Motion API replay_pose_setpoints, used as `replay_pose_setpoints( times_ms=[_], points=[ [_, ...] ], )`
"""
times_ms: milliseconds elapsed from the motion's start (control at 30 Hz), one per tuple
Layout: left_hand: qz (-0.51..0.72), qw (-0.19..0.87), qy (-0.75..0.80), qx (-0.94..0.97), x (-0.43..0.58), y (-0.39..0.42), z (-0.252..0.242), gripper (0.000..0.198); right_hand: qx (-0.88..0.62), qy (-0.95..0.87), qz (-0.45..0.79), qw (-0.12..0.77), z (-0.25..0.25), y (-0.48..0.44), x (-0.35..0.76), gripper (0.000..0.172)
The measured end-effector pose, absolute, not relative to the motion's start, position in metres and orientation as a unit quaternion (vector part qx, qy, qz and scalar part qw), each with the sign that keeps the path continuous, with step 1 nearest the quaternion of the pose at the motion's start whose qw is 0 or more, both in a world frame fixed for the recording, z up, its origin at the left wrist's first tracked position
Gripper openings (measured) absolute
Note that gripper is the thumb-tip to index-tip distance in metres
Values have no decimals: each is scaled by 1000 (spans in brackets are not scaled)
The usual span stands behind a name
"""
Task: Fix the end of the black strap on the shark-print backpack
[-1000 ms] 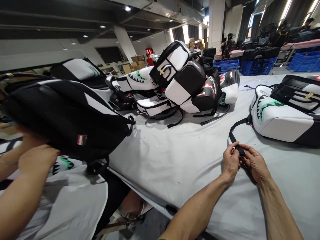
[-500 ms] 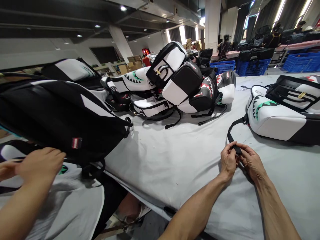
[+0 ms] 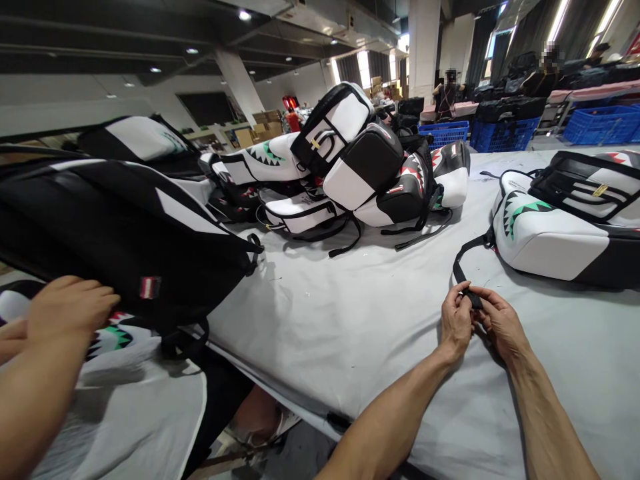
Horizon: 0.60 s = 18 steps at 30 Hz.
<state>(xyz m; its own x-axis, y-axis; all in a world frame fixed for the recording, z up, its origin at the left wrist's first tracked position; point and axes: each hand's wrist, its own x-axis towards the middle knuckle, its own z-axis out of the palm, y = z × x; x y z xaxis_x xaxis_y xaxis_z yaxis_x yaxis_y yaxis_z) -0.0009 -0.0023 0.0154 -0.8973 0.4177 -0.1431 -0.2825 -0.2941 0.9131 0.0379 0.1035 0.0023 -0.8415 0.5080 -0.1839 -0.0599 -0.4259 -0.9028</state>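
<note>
Head view, clock positions taken from the centre of the frame: both of the person's hands are at 4 o'clock, just above the grey-covered table (image 3: 310, 327), and work on one black strap (image 3: 457, 268). The left forearm enters at the lower edge near 6 o'clock and extends toward 1 o'clock; the right forearm enters near 5 o'clock and inclines toward 11 o'clock, so that the two converge. Left hand (image 3: 456, 321): fingers curled, thumb and forefinger closed in a pinch on the strap end. Right hand (image 3: 500, 323): turned inward to face the left, fingertips closed on the same end, lower fingers partly hidden. The fingertips of both hands meet or nearly meet; contact between them cannot be confirmed. From the grip, the strap rises toward 12 o'clock, then bends toward 1 o'clock to join the white-and-black backpack (image 3: 565, 252), which lies on the table at 3 o'clock. A backpack pile (image 3: 365, 167) occupies the table at 1 o'clock. At 9 o'clock stands a large black backpack (image 3: 100, 227); a co-worker's hand (image 3: 70, 307) is at its lower edge, its grip partly obscured. Blue crates (image 3: 505, 135) are located at 2 o'clock, beyond the table.
</note>
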Motion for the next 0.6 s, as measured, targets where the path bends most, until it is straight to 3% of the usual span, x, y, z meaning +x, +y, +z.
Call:
replay_pose_setpoints(
  times_ms=[167,300,600],
  points=[
    [798,196,566,64,1,-6,17,70,-236,-520,803,171,1,102,36,70],
    [798,185,571,57,0,-7,17,79,-224,-539,791,184,0,99,33,68],
    [805,222,546,64,-1,-4,22,49,-214,-590,749,212,-10,102,33,67]
  ],
)
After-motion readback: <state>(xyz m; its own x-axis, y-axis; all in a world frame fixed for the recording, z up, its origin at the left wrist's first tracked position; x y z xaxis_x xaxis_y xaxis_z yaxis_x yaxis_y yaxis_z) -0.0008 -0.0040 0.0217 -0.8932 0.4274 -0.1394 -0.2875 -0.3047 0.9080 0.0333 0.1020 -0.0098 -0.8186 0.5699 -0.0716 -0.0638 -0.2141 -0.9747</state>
